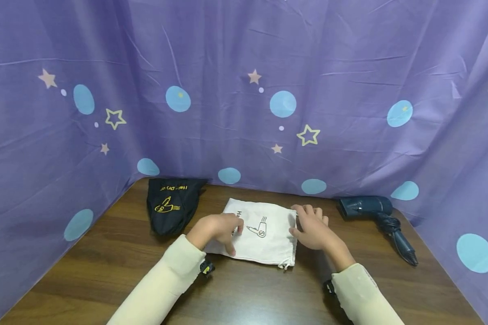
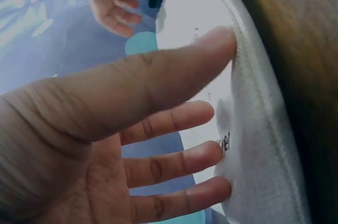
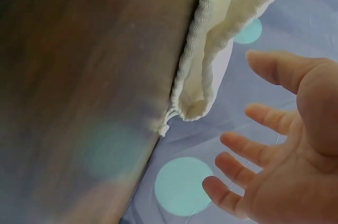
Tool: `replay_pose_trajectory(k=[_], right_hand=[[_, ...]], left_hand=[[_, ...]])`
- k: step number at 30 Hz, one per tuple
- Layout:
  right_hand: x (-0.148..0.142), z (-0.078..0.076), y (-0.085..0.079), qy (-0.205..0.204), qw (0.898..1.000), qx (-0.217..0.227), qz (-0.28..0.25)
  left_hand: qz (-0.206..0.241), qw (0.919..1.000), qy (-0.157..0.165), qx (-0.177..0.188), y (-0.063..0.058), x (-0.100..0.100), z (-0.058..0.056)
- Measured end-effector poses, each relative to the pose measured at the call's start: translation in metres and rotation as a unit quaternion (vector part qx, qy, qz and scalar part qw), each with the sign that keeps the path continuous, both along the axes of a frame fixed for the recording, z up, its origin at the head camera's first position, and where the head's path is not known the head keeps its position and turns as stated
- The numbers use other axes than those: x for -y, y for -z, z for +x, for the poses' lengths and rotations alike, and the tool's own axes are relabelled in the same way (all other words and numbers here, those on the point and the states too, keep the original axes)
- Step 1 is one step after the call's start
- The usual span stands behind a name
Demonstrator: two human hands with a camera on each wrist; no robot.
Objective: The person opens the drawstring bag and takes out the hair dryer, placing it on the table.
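Observation:
A white drawstring bag (image 1: 274, 243) printed with a hair dryer lies flat on the wooden table, its mouth toward the right. My left hand (image 1: 219, 228) is over the bag's left part; in the left wrist view its thumb (image 2: 158, 76) and spread fingers appear to touch the cloth without pinching it. Beside the mouth, my right hand (image 1: 313, 228) has its fingers apart and holds nothing. The right wrist view shows the gathered mouth (image 3: 208, 60) slightly parted, with a knotted cord (image 3: 165, 128) at its corner.
A black bag (image 1: 172, 216) with yellow hair dryer print lies at the table's back left. On the right is a dark hair dryer (image 1: 366, 206) with its cord wound around it. Purple patterned curtain (image 1: 227, 135) borders the wooden table (image 1: 244, 289) at the back and sides.

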State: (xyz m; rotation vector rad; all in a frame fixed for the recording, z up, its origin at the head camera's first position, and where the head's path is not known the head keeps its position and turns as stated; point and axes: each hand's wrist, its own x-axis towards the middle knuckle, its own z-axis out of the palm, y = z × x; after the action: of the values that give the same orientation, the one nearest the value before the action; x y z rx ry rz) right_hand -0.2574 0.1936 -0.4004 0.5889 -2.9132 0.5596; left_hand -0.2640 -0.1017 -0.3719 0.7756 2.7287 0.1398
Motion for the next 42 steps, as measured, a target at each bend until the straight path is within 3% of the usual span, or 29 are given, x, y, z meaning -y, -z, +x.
replay_pose_trajectory(k=[13, 20, 29, 37, 42], right_hand=[[0.008, 0.004, -0.004, -0.033, 0.999, 0.012, 0.036], [0.009, 0.004, -0.006, -0.033, 0.997, 0.027, 0.063], [0.007, 0.005, -0.007, -0.054, 0.995, 0.028, 0.081], [0.003, 0.006, -0.007, -0.063, 0.993, 0.063, 0.083], [-0.001, 0.007, -0.005, -0.05, 0.988, 0.112, 0.09]], left_hand=[[-0.043, 0.999, 0.0, -0.012, 0.008, -0.011, 0.003], [-0.04, 0.9989, 0.006, -0.023, 0.01, -0.015, 0.008], [-0.024, 0.9986, 0.037, -0.028, 0.013, -0.025, 0.015], [-0.012, 0.9973, 0.066, -0.029, 0.013, -0.027, 0.019], [-0.005, 0.9964, 0.078, -0.031, 0.016, -0.028, 0.018]])
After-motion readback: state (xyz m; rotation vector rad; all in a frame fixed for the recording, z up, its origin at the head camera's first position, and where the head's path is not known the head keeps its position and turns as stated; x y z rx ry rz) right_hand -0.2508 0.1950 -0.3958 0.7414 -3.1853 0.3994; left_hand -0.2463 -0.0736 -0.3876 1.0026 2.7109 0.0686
